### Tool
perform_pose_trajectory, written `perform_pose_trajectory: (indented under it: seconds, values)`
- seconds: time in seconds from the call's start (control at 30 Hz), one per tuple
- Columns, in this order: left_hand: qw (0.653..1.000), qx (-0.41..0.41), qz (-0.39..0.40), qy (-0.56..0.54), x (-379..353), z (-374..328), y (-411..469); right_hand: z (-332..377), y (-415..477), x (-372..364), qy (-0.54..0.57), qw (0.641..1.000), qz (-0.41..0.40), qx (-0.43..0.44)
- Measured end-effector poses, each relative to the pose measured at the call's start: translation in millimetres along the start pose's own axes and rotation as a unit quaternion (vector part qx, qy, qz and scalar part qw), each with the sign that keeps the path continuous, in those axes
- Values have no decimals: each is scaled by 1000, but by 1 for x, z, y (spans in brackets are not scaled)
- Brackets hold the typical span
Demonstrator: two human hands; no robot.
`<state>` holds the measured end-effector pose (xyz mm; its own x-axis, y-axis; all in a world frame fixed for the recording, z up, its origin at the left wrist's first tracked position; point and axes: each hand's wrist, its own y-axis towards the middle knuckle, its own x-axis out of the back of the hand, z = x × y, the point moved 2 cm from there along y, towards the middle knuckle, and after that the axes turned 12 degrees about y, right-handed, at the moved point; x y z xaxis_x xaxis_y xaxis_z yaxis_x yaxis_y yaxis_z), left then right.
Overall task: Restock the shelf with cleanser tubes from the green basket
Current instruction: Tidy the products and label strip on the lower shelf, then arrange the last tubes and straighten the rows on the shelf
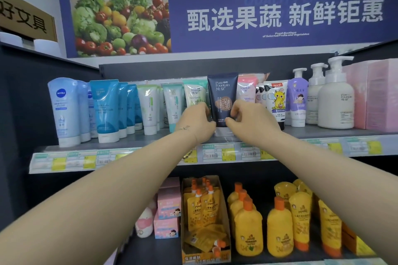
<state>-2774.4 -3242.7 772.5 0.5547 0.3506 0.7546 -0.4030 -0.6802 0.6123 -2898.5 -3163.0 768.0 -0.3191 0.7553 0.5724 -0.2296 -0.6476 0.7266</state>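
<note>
Navy cleanser tube, upright, cap-down on shelf between mint tube and pink tube, lower sides pinched by curled left hand and right hand; likely light, soft-walled, slick, best gripped near the stiffer cap.

You are standing in a shop, facing a toiletries display. The front edge of the shelf carries a strip of printed price labels with yellow tags. Cleanser tubes stand in rows grouped by brand, and identical yellow bottles line the level below. Overhead hangs a promotional banner picturing fruit and vegetables.
</note>
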Motion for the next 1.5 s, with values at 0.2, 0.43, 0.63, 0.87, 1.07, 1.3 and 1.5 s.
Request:
perform_pose_trajectory:
  seconds: [0.2, 0.43, 0.63, 0.87, 1.07, 1.3, 1.5]
  values:
    - [991, -80, -41, 104, 14, 10, -30, 30, -31, -5, -116, 972, 53, 195]
    - [971, -151, -64, 172, 27, 22, -78, 46, -64, -16, -100, 954, 66, 276]
    - [967, -152, -21, 201, 15, 38, -126, 51, -100, -36, -43, 957, 132, 255]
    - [959, -134, 75, 239, -22, 63, -177, 43, -153, -78, -3, 964, 192, 182]
    - [960, -119, 146, 207, -53, 76, -218, 38, -198, -109, -2, 948, 278, 156]
    - [943, -104, 247, 196, -95, 85, -262, 22, -248, -137, -28, 911, 401, 88]
    - [928, -87, 326, 159, -131, 94, -301, 8, -289, -157, -35, 873, 486, 26]
